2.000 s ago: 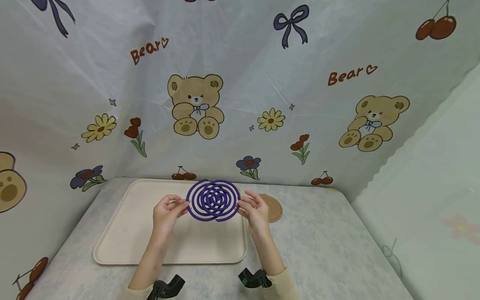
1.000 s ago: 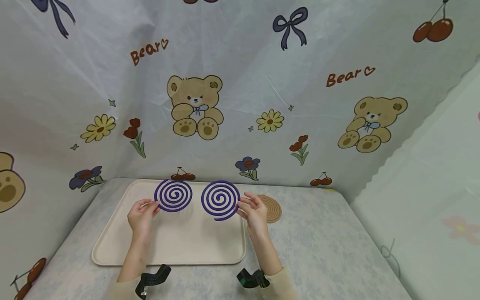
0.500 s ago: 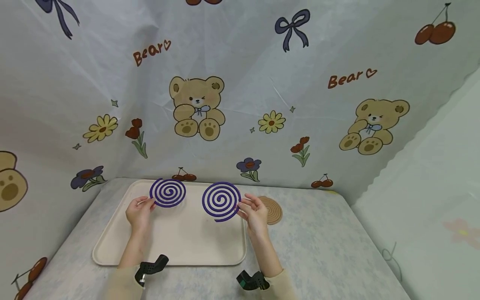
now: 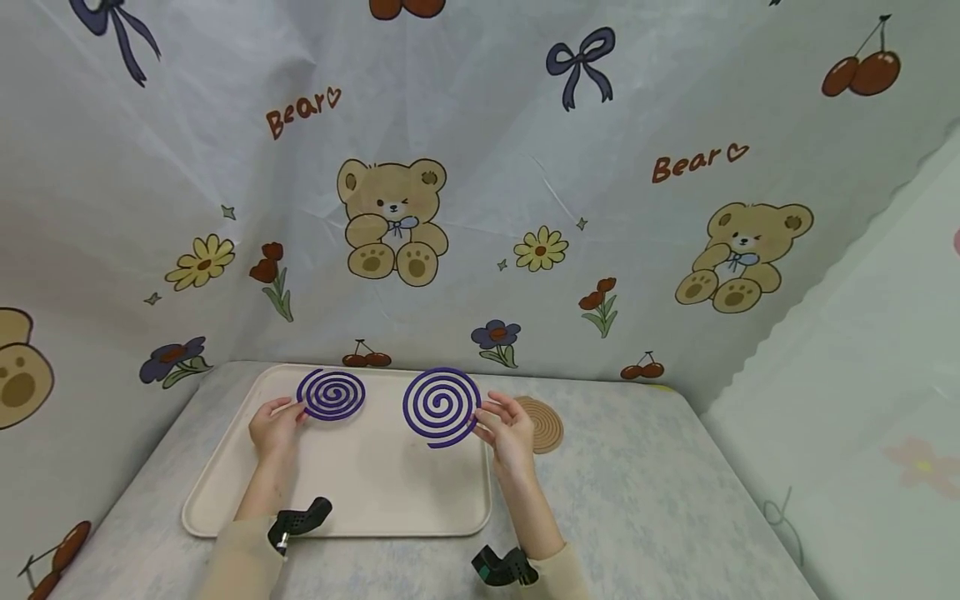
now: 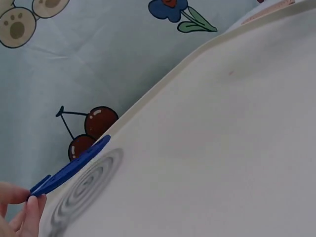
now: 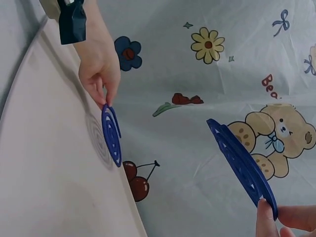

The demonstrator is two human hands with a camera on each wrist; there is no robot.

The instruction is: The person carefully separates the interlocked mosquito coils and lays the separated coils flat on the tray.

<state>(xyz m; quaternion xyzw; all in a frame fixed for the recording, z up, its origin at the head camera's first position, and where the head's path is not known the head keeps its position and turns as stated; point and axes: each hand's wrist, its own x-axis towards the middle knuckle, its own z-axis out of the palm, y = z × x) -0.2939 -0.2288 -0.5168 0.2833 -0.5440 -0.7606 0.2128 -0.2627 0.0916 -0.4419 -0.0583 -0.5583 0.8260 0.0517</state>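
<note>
My left hand pinches the outer edge of a blue-purple mosquito coil over the back left of the cream tray. In the left wrist view this coil lies nearly flat just above the tray, its spiral shadow beneath. Over the tray's right side, my right hand pinches a second mosquito coil by its right edge. That coil is tilted, raised higher than the left one in the right wrist view. The two coils are apart from each other.
A tan round disc with concentric rings lies on the mottled grey table, right of the tray and partly behind my right hand. Behind the table hangs a white cloth printed with bears. Black wrist cameras sit on both sleeves.
Two seconds ago the coils overlapped between my hands. My left hand has drawn its coil away to the left and lowered it toward the tray. My right hand has stayed nearly still.
</note>
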